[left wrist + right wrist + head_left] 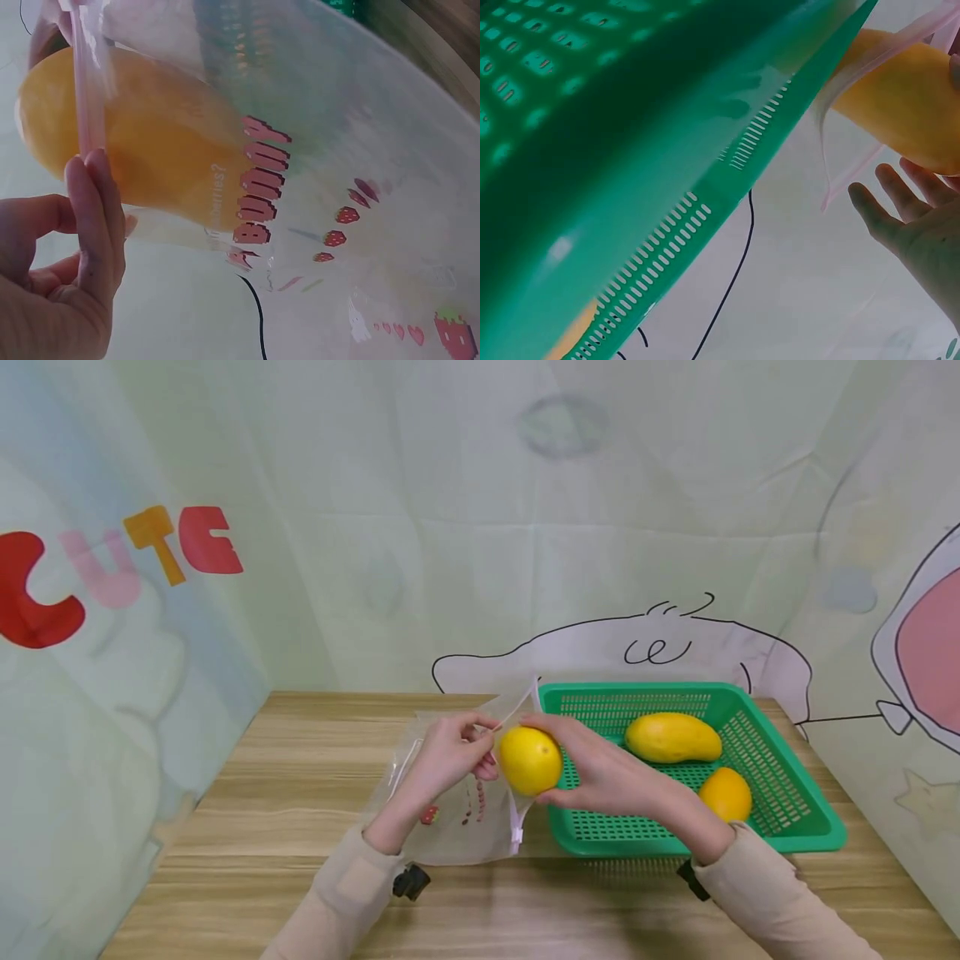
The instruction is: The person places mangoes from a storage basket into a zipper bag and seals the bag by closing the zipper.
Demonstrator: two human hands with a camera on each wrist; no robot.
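My right hand [600,768] grips an oblong yellow fruit [530,762], fingers over its top and thumb beneath. One end of the fruit faces the head camera; its long body shows in the left wrist view, largely behind the clear plastic of a zip bag [337,187]. The fruit sits partway in the bag's mouth. My left hand [452,752] pinches the bag's edge beside the fruit. Red lettering and small strawberries are printed on the bag. In the right wrist view, my right hand's fingers [904,195] show beside the fruit at the right edge.
A green slotted basket [795,843] stands on the wooden table [300,760], right of the bag. Inside lie another oblong yellow fruit [673,737] and a rounder orange-yellow fruit [726,794]. A printed curtain [420,543] hangs behind the table.
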